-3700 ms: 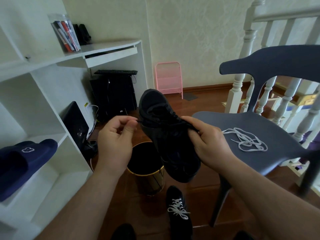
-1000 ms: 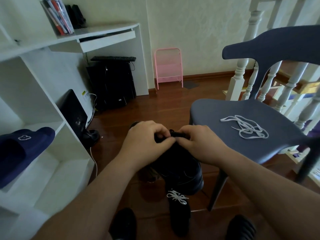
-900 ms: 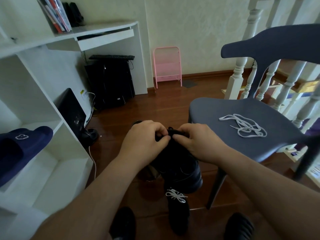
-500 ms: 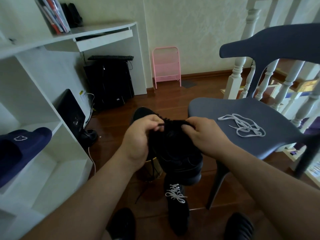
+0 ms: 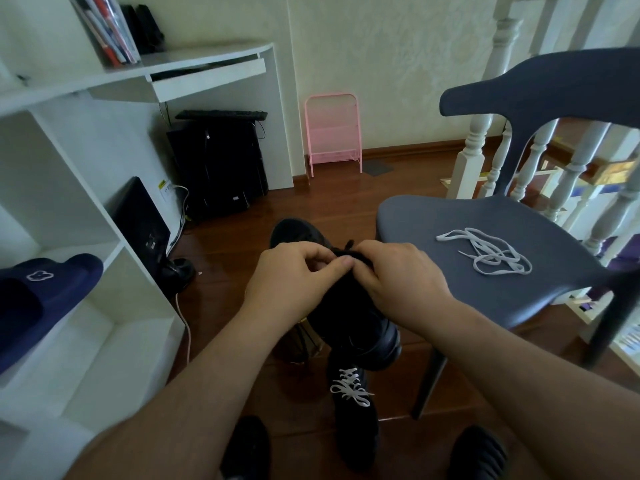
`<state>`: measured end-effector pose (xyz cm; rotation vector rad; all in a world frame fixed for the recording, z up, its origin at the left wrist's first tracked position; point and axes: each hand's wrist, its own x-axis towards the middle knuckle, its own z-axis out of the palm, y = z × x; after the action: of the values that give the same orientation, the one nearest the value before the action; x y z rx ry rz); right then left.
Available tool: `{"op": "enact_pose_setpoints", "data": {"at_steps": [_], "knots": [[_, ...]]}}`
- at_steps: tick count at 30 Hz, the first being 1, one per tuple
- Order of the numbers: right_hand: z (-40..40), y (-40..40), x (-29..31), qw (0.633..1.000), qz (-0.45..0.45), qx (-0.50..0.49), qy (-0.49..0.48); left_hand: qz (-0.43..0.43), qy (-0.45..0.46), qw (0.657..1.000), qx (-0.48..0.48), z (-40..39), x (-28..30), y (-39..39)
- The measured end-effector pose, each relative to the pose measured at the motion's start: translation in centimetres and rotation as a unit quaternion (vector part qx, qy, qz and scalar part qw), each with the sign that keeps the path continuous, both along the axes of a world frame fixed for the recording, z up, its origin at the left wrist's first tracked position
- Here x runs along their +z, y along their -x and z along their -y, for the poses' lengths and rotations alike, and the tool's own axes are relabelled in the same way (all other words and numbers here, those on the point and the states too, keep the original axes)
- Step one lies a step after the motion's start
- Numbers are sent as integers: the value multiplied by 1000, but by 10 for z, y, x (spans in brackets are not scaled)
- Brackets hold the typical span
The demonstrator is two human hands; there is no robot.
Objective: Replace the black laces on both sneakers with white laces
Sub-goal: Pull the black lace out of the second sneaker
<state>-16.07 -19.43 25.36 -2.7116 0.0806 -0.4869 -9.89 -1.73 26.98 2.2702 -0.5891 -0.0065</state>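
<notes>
Head view: a black sneaker (image 5: 349,313), matte upper and thick glossy sole, is held in mid-air above the wooden floor (image 5: 332,206), toe pointing away. The left hand (image 5: 294,282) and right hand (image 5: 401,275) meet over its top, fingertips pinching the black lace (image 5: 348,249) (a small dark loop pokes up between them). Below, a second black sneaker (image 5: 356,420) stands on the floor, already threaded with flat white laces (image 5: 349,389). A loose white lace (image 5: 485,252) lies tangled on the smooth grey-blue chair (image 5: 433,223) seat, right of the hands.
</notes>
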Motion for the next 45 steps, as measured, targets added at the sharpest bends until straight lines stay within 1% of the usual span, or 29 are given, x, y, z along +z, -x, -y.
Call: {"op": "enact_pose_setpoints", "data": {"at_steps": [3,6,8,10,11,12,13,14,16,17,18,23,25,27,29,31,34,36,38,39,41,42,43,45], "knots": [[-1,2,1,1000,13,2,-7,6,-7,1000,-8,1,-2,-1],[-1,2,0,1000,10,1,12,-22,12,999,-27,-1,1,1],[3,-2,-2,1000,10,-10,1,-79,65,992,-79,-3,5,3],[11,-5,-1,999,20,-24,-32,-136,144,970,-139,-7,9,3],[15,-6,0,998,28,-24,-41,-154,171,961,-154,-9,12,3],[17,-5,2,998,35,-19,-40,-162,179,958,-157,-9,14,3],[16,-4,3,999,40,-12,-31,-161,173,961,-147,-9,13,2],[14,-2,4,999,42,-5,-18,-144,146,969,-137,-8,10,0],[6,1,4,999,39,5,8,-81,45,990,-105,-7,4,-1],[3,1,2,999,38,9,14,-55,8,994,-89,-5,2,0],[1,1,1,999,36,12,16,-39,-2,996,-81,-3,1,2],[3,-1,2,999,44,7,10,-33,63,994,-80,2,-2,4],[7,-3,3,999,47,-10,3,-12,81,991,-107,0,2,3],[15,-5,4,998,52,-27,-25,-9,111,982,-153,-3,7,3],[21,-4,4,997,53,-34,-47,-36,155,970,-184,-9,9,0],[22,-1,4,997,51,-35,-46,-78,182,961,-191,-15,12,-2],[26,0,4,994,48,-58,-74,-99,158,963,-195,-24,15,-1],[35,-1,7,990,47,-76,-110,-106,157,965,-183,-28,18,2],[43,1,10,987,54,-80,-128,-111,186,968,-130,-31,16,-2],[45,2,10,986,59,-80,-131,-100,187,973,-92,-33,14,-7],[43,5,11,986,59,-79,-131,-61,133,989,-9,-38,7,-20],[41,5,10,987,57,-78,-131,-62,97,993,28,-42,2,-27],[39,6,10,987,56,-75,-131,-77,48,994,54,-46,-3,-34],[35,7,9,988,59,-68,-127,-107,-64,990,72,-52,-14,-42]]}}
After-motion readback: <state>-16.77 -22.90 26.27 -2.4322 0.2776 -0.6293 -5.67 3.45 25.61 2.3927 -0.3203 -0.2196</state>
